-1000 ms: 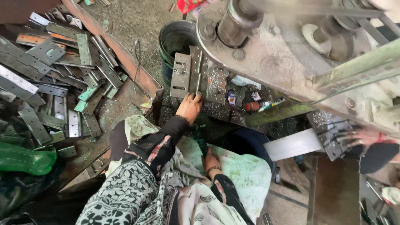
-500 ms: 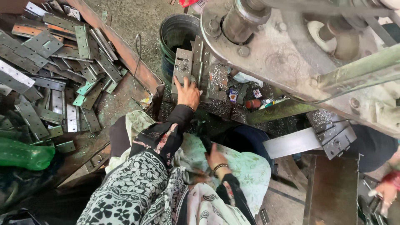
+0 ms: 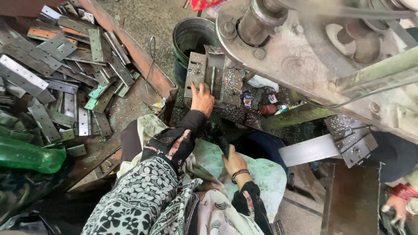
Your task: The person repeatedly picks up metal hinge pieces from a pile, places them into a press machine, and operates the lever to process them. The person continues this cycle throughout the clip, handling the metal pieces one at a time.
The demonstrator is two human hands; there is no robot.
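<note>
A: Entry, head view. Left hand (image 3: 202, 98) is stretched forward, sleeve patterned black. Where does it land?

B: On the grey metal die block (image 3: 212, 74) under the big press machine (image 3: 305, 56). Fingers lie spread and flat against the block's lower edge; nothing pinched that I can see. The block stands just in front of a dark round bucket (image 3: 191, 37), with metal chips scattered on the bed around it.

A: Right hand (image 3: 234, 162)?

B: Low, close to the body, resting on a pale green patterned cloth (image 3: 270, 174) over the lap. Beaded bracelet at the wrist. The fingers curl downward toward a dark gap; whether they grasp anything I cannot tell, the fingertips are hidden in shadow.

A: Surroundings, left side?

B: A heap of flat perforated metal strips (image 3: 65, 74), hinge-like, piled on the floor, well apart from both hands. A rusty angle bar (image 3: 130, 52) runs diagonally between the heap and the bucket. A green plastic bottle (image 3: 26, 154) lies on its side at the left edge.

A: Right side?

B: A steel plate (image 3: 309, 150) sticks out below the machine, a small bolted block (image 3: 352, 139) touching its end. Another person's hand (image 3: 394, 206), red bangles at the wrist, shows in the lower right corner, blurred.
</note>
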